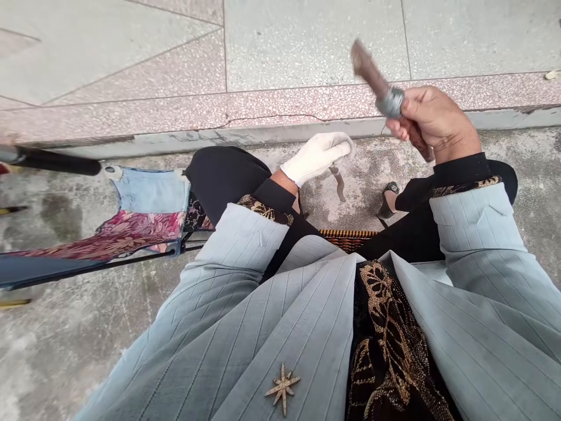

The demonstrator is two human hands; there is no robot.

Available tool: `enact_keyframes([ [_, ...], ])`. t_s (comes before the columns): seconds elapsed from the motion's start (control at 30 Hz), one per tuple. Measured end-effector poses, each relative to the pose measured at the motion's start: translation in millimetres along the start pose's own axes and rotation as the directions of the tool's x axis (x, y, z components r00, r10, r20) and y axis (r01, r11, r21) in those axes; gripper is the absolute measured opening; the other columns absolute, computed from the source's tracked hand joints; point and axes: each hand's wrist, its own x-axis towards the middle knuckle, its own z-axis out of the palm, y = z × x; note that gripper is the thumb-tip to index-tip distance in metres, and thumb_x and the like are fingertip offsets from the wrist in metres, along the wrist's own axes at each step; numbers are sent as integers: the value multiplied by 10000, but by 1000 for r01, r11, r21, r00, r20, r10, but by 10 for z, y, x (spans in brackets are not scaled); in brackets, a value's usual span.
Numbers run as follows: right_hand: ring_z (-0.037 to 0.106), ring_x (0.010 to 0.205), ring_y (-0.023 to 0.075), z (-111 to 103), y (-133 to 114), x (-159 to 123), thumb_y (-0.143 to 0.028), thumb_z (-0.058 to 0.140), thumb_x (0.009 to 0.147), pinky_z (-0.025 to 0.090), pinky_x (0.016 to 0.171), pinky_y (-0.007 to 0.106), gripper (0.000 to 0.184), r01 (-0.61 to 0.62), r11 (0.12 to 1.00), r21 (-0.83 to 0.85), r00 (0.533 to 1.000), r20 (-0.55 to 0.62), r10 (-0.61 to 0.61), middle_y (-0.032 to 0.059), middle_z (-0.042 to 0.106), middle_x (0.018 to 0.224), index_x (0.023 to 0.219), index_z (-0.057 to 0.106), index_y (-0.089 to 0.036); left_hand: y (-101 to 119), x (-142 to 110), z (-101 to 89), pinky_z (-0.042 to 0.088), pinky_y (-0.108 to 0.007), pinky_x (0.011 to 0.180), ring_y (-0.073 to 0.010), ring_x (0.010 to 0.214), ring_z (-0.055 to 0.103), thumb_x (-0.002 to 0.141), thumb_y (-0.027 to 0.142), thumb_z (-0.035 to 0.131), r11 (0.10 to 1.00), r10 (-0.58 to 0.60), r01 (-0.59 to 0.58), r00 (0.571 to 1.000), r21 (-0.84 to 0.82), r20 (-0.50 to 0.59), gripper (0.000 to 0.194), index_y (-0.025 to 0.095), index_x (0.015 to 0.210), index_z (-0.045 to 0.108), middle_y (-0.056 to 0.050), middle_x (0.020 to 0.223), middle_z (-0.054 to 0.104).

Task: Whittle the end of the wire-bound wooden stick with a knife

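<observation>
My right hand (432,121) is bare and closed round the wooden handle of a tool (377,82) with a grey metal collar and a dark blade that points up and left, blurred by motion. My left hand (316,156), in a white glove, is closed over the top of a brown stick-like piece (339,182) that reaches down to the concrete ground between my knees. The two hands are a short way apart, the tool above and right of the gloved hand. I wear a grey striped jacket and black trousers.
A folding seat with patchwork cloth (131,219) stands at my left on the concrete. A raised terrazzo step (175,114) runs across ahead. A dark pole (52,161) lies at the far left. My sandalled foot (388,202) rests on the ground at right.
</observation>
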Motion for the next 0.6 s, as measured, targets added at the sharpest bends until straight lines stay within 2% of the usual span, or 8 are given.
enact_keyframes([
  [0.03,501,612,164,-7,14,16,-573,746,863,376,538,324,282,53,997,59,995,-86,-48,17,669,725,884,683,-298,-9,6,2,404,-250,620,-96,582,505,963,372,506,1000,-14,14,1000,26,2,286,155,893,680,-6,709,624],
  [0.1,511,668,182,0,65,70,-609,684,893,373,573,328,291,63,996,61,982,-181,-51,21,674,727,892,647,-320,-2,6,23,408,-257,640,-104,604,522,941,359,523,996,-19,14,998,89,56,272,154,891,694,0,714,630],
  [0.2,524,684,174,59,151,172,-613,701,861,394,606,320,354,-94,986,-141,936,-350,39,38,685,748,884,639,-265,63,-15,72,429,-267,687,-114,648,558,915,362,532,993,-13,-8,985,120,174,279,157,902,720,-1,756,669],
  [0.27,555,678,182,109,207,239,-598,724,838,416,618,328,382,-252,908,-334,900,-427,93,56,685,759,876,662,-223,113,-31,92,439,-266,704,-116,663,567,896,364,544,992,-21,-9,974,128,227,279,156,895,731,-2,770,686],
  [0.33,614,732,228,143,261,300,-642,711,834,441,646,348,443,-353,755,-553,901,-418,116,76,682,751,879,699,-202,144,-40,91,442,-264,705,-118,671,568,880,366,557,990,-29,-4,973,141,231,278,154,889,736,-3,775,693],
  [0.43,663,855,293,161,310,362,-719,697,817,462,708,370,519,-352,504,-789,935,-322,148,91,690,747,872,741,-205,149,-47,62,436,-267,686,-121,657,558,873,372,564,988,-39,15,987,154,154,286,147,886,741,-3,742,682],
  [0.53,672,849,289,187,273,361,-697,742,804,471,725,377,503,-334,392,-857,930,-231,286,94,696,738,851,756,-196,128,-53,37,422,-271,653,-117,615,530,878,365,552,985,-57,42,995,169,86,290,143,874,740,5,680,644],
  [0.6,671,793,273,226,214,328,-650,773,810,468,714,381,476,-375,342,-862,874,-206,439,92,687,706,828,758,-175,108,-55,32,418,-277,650,-120,612,525,878,359,540,981,-56,40,995,190,83,288,148,864,736,7,676,635],
])
